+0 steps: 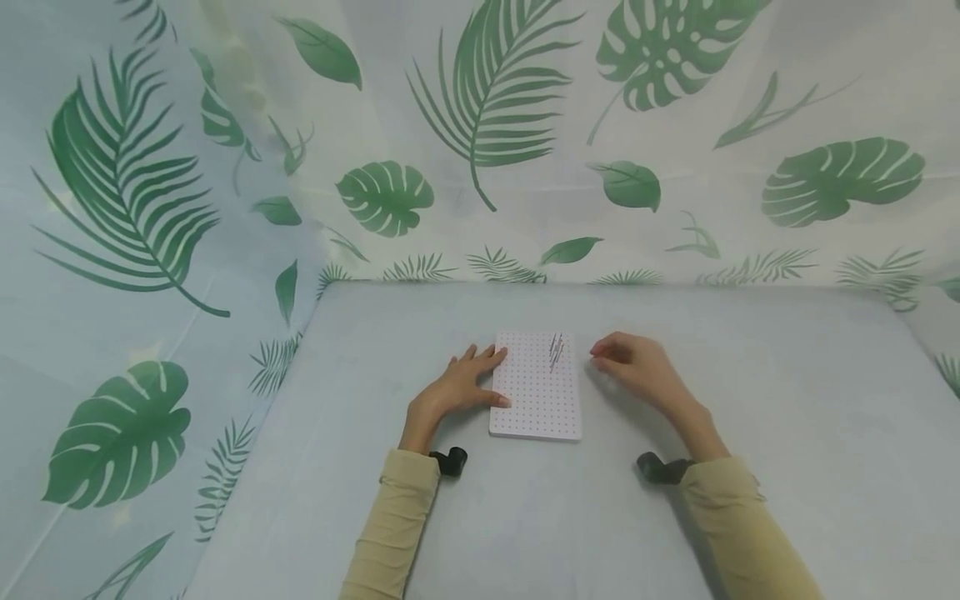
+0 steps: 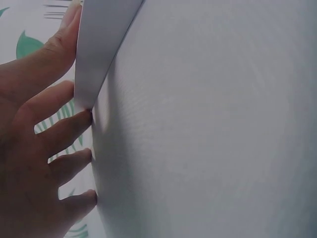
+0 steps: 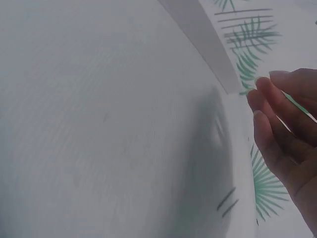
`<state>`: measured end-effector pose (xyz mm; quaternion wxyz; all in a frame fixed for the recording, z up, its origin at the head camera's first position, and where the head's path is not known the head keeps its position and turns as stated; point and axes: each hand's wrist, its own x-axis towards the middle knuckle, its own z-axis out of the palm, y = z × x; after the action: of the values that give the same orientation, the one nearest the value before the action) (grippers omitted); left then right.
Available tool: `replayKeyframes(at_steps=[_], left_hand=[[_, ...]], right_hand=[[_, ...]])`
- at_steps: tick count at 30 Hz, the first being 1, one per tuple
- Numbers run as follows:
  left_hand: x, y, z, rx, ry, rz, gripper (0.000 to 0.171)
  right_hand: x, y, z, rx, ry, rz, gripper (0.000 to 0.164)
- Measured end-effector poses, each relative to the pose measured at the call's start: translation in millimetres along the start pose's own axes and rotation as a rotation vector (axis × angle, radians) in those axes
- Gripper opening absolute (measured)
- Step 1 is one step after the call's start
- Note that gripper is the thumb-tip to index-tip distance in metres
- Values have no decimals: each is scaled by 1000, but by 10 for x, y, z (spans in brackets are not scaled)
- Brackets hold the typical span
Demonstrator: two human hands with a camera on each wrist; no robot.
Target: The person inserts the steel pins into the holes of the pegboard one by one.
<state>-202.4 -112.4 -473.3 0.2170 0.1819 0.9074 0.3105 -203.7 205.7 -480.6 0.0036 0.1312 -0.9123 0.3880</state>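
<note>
A white board with a grid of small holes lies flat on the table. Several thin dark pins stand in it near its far right corner. My left hand rests at the board's left side with spread fingers, the thumb and index fingertip on its surface. Just right of the board, my right hand hovers with fingers loosely bent and the tips near the thumb; nothing shows between them. Below this hand in the right wrist view, two short dark pins lie on the table.
The pale table ends at the back against a white curtain printed with green leaves, which also hangs on the left. Black wrist devices sit by both cuffs, close over the table.
</note>
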Motion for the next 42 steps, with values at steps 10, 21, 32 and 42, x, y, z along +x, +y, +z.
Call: replayKeyframes(at_steps=[10, 21, 32, 42], left_hand=[[-12, -35, 0, 11, 0, -7, 90], [-36, -43, -7, -9, 3, -7, 89], [-19, 2, -19, -16, -7, -3, 90], [-5, 6, -5, 8, 3, 4, 90]], right_hand=[[-145, 123, -169, -108, -27, 6, 16], [-246, 237, -330, -181, -87, 79, 23], [-303, 399, -458, -144, -181, 62, 48], [-307, 397, -455, -156, -210, 39, 52]])
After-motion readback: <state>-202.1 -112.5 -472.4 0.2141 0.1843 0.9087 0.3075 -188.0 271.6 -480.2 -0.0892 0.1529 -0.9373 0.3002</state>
